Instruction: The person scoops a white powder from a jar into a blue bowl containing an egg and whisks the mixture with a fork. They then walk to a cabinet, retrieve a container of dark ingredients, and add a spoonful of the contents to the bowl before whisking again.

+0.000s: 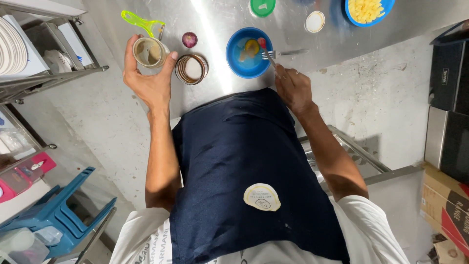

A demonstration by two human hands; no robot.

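Left hand: the left hand [146, 80] curls around a small cream cup [149, 52], thumb on one side and fingers wrapped round the other, gripping it on the steel counter [220, 93].
Right hand: the right hand [292, 89] is pinched shut on the handle of a metal fork [269, 56], whose tines reach into the blue bowl [248, 52].
Cream cup: round, open-topped, with a brownish inside; it stands upright near the counter's left part.
Blue bowl: round, bright blue, holding a yellow yolk and a small red piece in clear liquid; it sits just in front of the person's dark apron [244, 171].
Label on apron: an oval cream sticker [262, 197] with a yellow edge lies low on the apron.
Stacked rings: a round brown-and-white banded container [191, 69] sits just beside the cream cup, between it and the blue bowl.
Small items: a purple onion [189, 39] and a lime-green peeler [141, 21] lie beyond the cup.
Far containers: a green lid [262, 7], a small white-topped jar [315, 21], and a second blue dish [386, 7] filled with pale yellow pieces.
Packages at right: black boxes [447, 73] above a brown carton with a red panel [447, 205].
At left: white plates [12, 49] on a shelf, blue stool [63, 215] below.
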